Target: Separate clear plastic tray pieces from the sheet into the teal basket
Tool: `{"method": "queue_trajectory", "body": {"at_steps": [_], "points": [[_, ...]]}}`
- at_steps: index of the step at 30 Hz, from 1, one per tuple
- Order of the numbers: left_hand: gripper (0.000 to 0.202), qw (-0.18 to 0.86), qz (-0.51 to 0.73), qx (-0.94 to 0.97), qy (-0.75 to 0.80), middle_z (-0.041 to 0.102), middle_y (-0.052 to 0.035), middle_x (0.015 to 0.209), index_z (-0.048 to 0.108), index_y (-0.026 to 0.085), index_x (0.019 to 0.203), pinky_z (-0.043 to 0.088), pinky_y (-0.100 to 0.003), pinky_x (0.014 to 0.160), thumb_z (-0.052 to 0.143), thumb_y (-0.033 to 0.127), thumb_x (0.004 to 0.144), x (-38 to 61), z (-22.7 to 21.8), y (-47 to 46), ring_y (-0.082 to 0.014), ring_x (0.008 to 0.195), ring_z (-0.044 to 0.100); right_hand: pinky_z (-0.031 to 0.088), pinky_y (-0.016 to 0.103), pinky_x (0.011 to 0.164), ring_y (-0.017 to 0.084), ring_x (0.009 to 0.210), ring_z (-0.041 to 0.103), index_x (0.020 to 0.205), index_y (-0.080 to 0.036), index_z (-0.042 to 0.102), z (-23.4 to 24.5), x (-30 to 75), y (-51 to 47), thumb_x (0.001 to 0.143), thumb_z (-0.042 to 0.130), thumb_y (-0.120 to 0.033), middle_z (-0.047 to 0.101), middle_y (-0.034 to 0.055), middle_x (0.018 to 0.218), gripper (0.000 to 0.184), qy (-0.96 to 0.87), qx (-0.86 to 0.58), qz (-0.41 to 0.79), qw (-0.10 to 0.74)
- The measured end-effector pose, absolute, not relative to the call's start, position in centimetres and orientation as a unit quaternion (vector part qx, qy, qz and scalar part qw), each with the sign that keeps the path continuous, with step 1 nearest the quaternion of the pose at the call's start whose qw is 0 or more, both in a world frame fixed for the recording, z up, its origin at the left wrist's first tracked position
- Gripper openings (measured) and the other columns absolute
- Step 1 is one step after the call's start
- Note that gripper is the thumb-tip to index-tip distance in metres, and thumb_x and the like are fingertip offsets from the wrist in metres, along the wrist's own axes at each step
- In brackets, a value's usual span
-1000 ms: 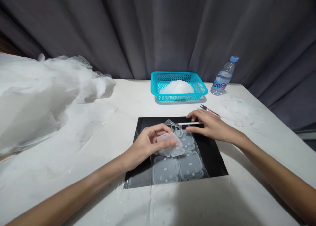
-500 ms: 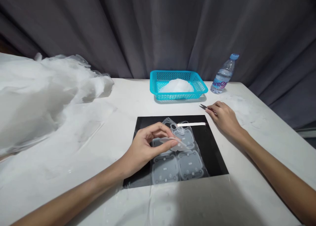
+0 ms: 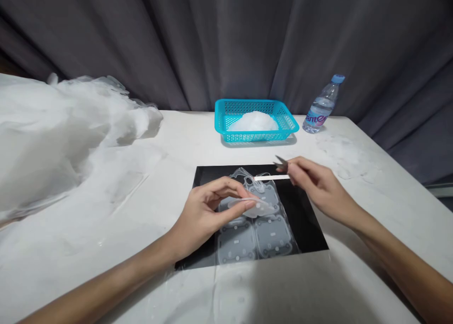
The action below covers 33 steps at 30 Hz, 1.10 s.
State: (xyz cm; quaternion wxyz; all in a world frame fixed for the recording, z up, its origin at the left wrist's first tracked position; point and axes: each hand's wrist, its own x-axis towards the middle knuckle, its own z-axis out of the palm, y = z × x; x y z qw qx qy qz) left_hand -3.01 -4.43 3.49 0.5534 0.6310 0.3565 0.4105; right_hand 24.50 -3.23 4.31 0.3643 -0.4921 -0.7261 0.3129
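Note:
My left hand [image 3: 215, 210] pinches a translucent plastic piece [image 3: 255, 208] between thumb and fingers. That piece is held just above a clear plastic sheet [image 3: 237, 243] printed or moulded with rounded-square shapes, which lies on a black mat [image 3: 306, 225]. Over the mat's back right corner, my right hand [image 3: 311, 180] is closed around small pointed snips [image 3: 281, 163], whose two blades are apart and point left. A thin white stick [image 3: 271, 177] lies along the back of the mat, its right end hidden behind my right hand. Crumpled clear film gathers at the sheet's far end.
A blue plastic basket [image 3: 256, 136] with white translucent pieces stands at the back. To its right is a water bottle [image 3: 320, 109]. A large heap of clear plastic film [image 3: 71, 125] covers the left side, and loose clear scraps [image 3: 348, 156] lie at the right.
My right hand has lifted the snips off the table and brought them left over the mat's corner. My left hand stays nearly in place, the plastic piece slightly tilted.

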Motion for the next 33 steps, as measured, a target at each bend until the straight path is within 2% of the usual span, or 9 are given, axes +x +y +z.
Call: {"method": "queue_trajectory", "body": {"at_steps": [3, 5, 9, 11, 15, 21, 33], "points": [[0.009, 0.536, 0.421, 0.637, 0.360, 0.083, -0.0017, 0.096, 0.075, 0.021, 0.095, 0.059, -0.024, 0.085, 0.083, 0.021, 0.091, -3.0, 3.4, -4.4, -0.0162, 0.093, 0.076, 0.045, 0.027, 0.063, 0.017, 0.076, 0.059, 0.116, -0.023, 0.075, 4.4, 23.1, -5.2, 0.104, 0.063, -0.044, 0.065, 0.0035, 0.090, 0.027, -0.732, -0.447, 0.364, 0.362], [0.008, 0.519, 0.428, 0.645, 0.363, 0.082, -0.0012, 0.094, 0.077, 0.021, 0.095, 0.058, -0.023, 0.083, 0.083, 0.022, 0.090, -3.0, 3.4, -4.3, -0.0155, 0.090, 0.076, 0.048, 0.028, 0.065, 0.017, 0.078, 0.061, 0.124, -0.025, 0.076, 3.9, 22.7, -5.8, 0.104, 0.064, -0.040, 0.067, 0.0040, 0.091, 0.027, -0.740, -0.422, 0.370, 0.370], [0.006, 0.508, 0.433, 0.649, 0.364, 0.082, -0.0012, 0.094, 0.079, 0.021, 0.095, 0.058, -0.024, 0.084, 0.083, 0.021, 0.091, -2.9, 3.3, -4.4, -0.0163, 0.090, 0.076, 0.054, 0.032, 0.077, 0.020, 0.088, 0.067, 0.117, -0.026, 0.081, 2.9, 22.4, -6.0, 0.107, 0.060, -0.032, 0.073, 0.0057, 0.093, 0.024, -0.739, -0.386, 0.377, 0.404], [0.005, 0.506, 0.434, 0.651, 0.364, 0.083, -0.0014, 0.095, 0.079, 0.021, 0.095, 0.059, -0.024, 0.085, 0.083, 0.021, 0.091, -2.8, 3.3, -4.5, -0.0167, 0.091, 0.077, 0.055, 0.033, 0.080, 0.020, 0.091, 0.067, 0.119, -0.026, 0.081, 2.6, 22.2, -6.1, 0.107, 0.060, -0.031, 0.074, 0.0068, 0.098, 0.025, -0.736, -0.383, 0.375, 0.414], [0.006, 0.494, 0.446, 0.655, 0.358, 0.083, -0.0018, 0.094, 0.080, 0.022, 0.093, 0.061, -0.027, 0.086, 0.083, 0.019, 0.089, -2.8, 3.3, -4.7, -0.0174, 0.091, 0.077, 0.058, 0.033, 0.082, 0.019, 0.091, 0.067, 0.134, -0.026, 0.075, 2.4, 21.9, -6.2, 0.107, 0.061, -0.030, 0.073, 0.0072, 0.102, 0.031, -0.738, -0.377, 0.382, 0.408], [0.006, 0.479, 0.459, 0.661, 0.350, 0.084, -0.0032, 0.093, 0.080, 0.021, 0.089, 0.064, -0.032, 0.088, 0.084, 0.017, 0.087, -2.7, 3.6, -4.9, -0.0203, 0.091, 0.080, 0.058, 0.032, 0.082, 0.018, 0.092, 0.067, 0.138, -0.027, 0.072, 2.1, 22.1, -6.2, 0.107, 0.060, -0.027, 0.072, 0.0063, 0.104, 0.033, -0.756, -0.359, 0.375, 0.399], [0.010, 0.464, 0.468, 0.673, 0.336, 0.083, -0.0027, 0.091, 0.079, 0.021, 0.088, 0.064, -0.031, 0.088, 0.082, 0.012, 0.087, -2.6, 3.4, -5.1, -0.0198, 0.089, 0.080, 0.058, 0.031, 0.081, 0.017, 0.089, 0.066, 0.138, -0.028, 0.072, 2.2, 21.8, -6.4, 0.106, 0.061, -0.027, 0.072, 0.0057, 0.100, 0.033, -0.756, -0.349, 0.371, 0.412]]}}
